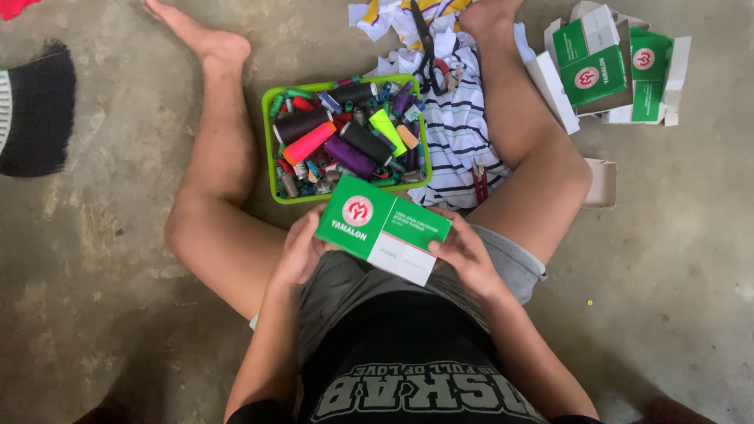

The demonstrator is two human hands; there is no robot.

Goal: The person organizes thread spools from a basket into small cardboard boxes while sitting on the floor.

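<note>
I sit on a concrete floor with my legs apart. Both hands hold a green and white cardboard box (382,228) over my lap. My left hand (301,250) grips its left end and my right hand (465,253) grips its right end. Just beyond the box, between my knees, stands a lime-green plastic basket (271,141) filled with several thread spools in pink, purple, black, yellow and green.
A striped white cloth (459,133) lies by my right leg with black scissors (425,43) on it. Several more green and white boxes (605,67) lie opened at the upper right. A black fabric piece (39,110) rests at the left edge.
</note>
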